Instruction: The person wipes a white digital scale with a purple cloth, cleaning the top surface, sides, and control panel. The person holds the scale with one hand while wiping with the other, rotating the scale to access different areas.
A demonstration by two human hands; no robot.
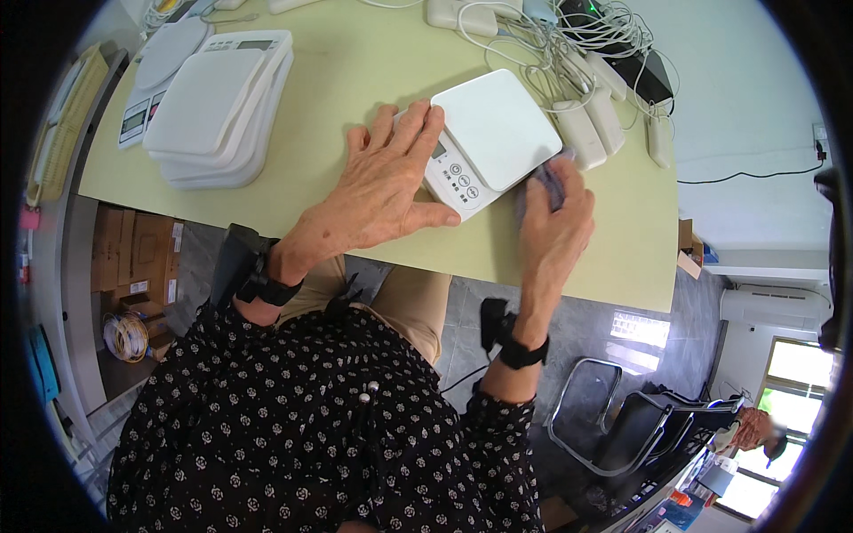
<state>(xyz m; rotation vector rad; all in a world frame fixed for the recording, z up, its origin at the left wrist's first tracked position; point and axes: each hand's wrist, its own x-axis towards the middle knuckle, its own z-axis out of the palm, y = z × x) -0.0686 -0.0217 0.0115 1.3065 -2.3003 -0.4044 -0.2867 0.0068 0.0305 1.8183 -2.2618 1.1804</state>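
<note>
A white digital kitchen scale [499, 129] lies flat and turned at an angle on the pale green table, its buttons and part of its display facing me. Along the display end, my left hand [382, 182] grips it, with the thumb at the near corner and the fingers reaching to the far corner. Part of the display is hidden under them. My right hand [558, 218] is closed around a grey cloth [553, 182], pressed to the scale's right edge. Some of the cloth is covered by the fingers.
Several white scales are stacked [213, 111] at the left, with another scale [169, 62] behind them. White power adapters [582, 129] and tangled cables [569, 58] crowd the far right. Below the table's near edge stand cardboard boxes [133, 249] and a black chair [622, 431].
</note>
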